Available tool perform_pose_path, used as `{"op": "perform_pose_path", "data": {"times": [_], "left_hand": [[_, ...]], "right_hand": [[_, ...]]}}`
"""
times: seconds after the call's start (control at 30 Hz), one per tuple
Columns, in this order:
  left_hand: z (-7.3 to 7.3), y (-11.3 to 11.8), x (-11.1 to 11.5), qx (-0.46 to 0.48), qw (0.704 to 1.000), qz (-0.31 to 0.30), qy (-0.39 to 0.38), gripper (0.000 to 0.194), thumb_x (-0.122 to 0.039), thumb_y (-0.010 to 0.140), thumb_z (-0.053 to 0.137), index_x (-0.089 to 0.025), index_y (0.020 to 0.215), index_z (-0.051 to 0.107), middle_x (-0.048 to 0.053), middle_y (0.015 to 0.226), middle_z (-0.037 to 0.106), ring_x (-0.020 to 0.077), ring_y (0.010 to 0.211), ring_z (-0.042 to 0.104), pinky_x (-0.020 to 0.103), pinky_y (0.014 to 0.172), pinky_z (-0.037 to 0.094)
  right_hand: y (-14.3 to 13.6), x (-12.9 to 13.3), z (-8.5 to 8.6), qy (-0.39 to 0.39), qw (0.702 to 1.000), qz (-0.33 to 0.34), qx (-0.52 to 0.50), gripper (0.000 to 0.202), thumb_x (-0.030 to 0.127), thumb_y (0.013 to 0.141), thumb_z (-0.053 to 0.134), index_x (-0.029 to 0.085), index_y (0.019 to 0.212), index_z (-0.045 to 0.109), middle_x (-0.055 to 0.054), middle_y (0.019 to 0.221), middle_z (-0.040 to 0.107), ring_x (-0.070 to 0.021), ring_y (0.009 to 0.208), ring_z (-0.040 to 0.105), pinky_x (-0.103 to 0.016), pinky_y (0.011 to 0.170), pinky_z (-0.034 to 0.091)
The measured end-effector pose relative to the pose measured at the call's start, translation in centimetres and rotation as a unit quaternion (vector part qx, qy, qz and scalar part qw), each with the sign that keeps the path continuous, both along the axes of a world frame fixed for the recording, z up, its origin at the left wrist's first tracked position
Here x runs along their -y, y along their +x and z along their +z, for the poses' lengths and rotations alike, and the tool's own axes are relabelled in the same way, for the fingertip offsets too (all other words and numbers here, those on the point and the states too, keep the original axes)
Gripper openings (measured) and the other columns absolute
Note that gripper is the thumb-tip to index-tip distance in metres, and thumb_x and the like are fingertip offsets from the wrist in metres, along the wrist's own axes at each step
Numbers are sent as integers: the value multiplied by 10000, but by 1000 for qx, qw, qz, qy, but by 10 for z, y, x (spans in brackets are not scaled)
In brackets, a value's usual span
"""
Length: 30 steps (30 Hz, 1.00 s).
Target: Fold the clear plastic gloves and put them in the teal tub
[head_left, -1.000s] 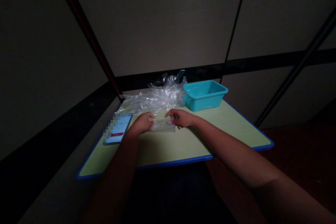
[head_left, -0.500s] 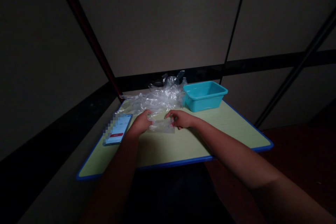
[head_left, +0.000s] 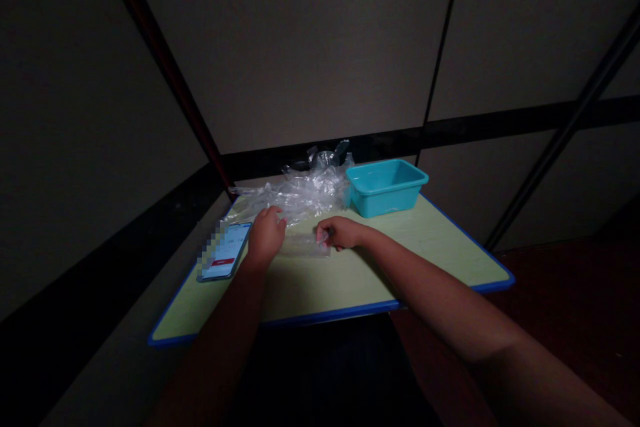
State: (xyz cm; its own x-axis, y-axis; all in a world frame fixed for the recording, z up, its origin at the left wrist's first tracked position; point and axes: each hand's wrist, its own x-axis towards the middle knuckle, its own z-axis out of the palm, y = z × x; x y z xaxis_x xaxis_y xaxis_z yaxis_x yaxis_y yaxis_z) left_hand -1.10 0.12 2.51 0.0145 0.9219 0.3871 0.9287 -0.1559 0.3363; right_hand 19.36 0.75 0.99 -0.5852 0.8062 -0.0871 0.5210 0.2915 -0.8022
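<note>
While right hand [head_left: 341,233] pinches right end of clear bag [head_left: 300,247] over pale surface [head_left: 325,287], left hand [head_left: 267,233] stands half open near bag's left end, contact unclear. Lit phone [head_left: 229,252] beside left hand. Beyond, crumpled plastic heap [head_left: 305,194]; right of it, turquoise tub [head_left: 393,202]; paneled wall [head_left: 300,47] behind.

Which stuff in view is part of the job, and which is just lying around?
Part of the job:
- flat clear plastic bag, pinched by the right hand
- heap of clear plastic, probably, just beyond the left hand
- table, as work surface

Apparently lying around:
- smartphone
- turquoise plastic tub, untouched; role unclear
</note>
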Motion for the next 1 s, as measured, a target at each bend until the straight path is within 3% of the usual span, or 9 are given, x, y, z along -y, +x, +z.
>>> {"op": "perform_pose_path", "data": {"times": [0.1, 0.17, 0.23, 0.37, 0.63, 0.87, 0.93, 1.0], "left_hand": [[1, 15, 18, -36, 993, -101, 51, 219, -274, 875, 429, -154, 958, 592, 120, 1052, 607, 238, 1052, 538, 342, 929, 406], [-5, 22, 30, -66, 979, -190, 23, 302, -319, 877, 433, -153, 1094, 563, 126, 1216, 560, 236, 1181, 474, 360, 1013, 350], [-14, 24, 36, -98, 965, -243, -20, 450, -371, 900, 387, -148, 1285, 453, 129, 1407, 418, 237, 1331, 319, 399, 1101, 230], [-31, 15, 35, -139, 959, -221, -112, 541, -345, 934, 251, -133, 1432, 245, 122, 1516, 210, 210, 1405, 143, 449, 1122, 149], [-34, 13, 25, -171, 961, -179, -124, 523, -314, 927, 273, -185, 1433, 261, 101, 1499, 252, 192, 1388, 213, 498, 1117, 82], [-34, 15, 24, -201, 947, -185, -166, 581, -385, 921, 273, -118, 1436, 245, 142, 1509, 184, 201, 1406, 135, 461, 1118, 103], [-34, 16, 25, -200, 949, -182, -164, 601, -413, 918, 279, -105, 1433, 250, 156, 1508, 175, 212, 1406, 130, 458, 1116, 112], [-34, 17, 26, -196, 950, -180, -162, 619, -443, 915, 286, -101, 1430, 255, 164, 1507, 173, 219, 1406, 127, 457, 1115, 116]], "right_hand": [[-1, 0, -1, 14, 1000, -11, 18, 208, -1, 679, 563, 138, 832, 591, 68, 600, 526, -34, 383, 470, -144, 393, 352], [-2, -1, -3, 30, 999, -9, 27, 215, 3, 679, 560, 142, 840, 597, 67, 594, 531, -43, 389, 477, -151, 401, 356], [-2, -2, -4, 41, 999, -4, 30, 231, 3, 676, 556, 147, 851, 600, 66, 589, 536, -50, 400, 482, -156, 408, 361], [-2, -2, -4, 35, 999, 1, 33, 243, 17, 683, 568, 157, 877, 607, 61, 608, 547, -50, 417, 485, -149, 412, 362], [-2, 0, 0, 56, 996, 7, 67, 267, 31, 687, 596, 156, 922, 613, 52, 608, 561, -56, 434, 492, -152, 432, 361], [1, 2, 3, 29, 997, 5, 66, 308, 55, 706, 622, 156, 992, 573, 51, 583, 561, -77, 444, 524, -164, 459, 393], [2, 3, 6, 81, 995, -24, 61, 315, 91, 706, 652, 152, 1005, 574, 16, 654, 601, -105, 529, 570, -193, 529, 430], [2, 6, 10, 185, 979, -75, 45, 235, 140, 730, 658, 142, 957, 599, -46, 805, 634, -141, 693, 603, -233, 649, 450]]}}
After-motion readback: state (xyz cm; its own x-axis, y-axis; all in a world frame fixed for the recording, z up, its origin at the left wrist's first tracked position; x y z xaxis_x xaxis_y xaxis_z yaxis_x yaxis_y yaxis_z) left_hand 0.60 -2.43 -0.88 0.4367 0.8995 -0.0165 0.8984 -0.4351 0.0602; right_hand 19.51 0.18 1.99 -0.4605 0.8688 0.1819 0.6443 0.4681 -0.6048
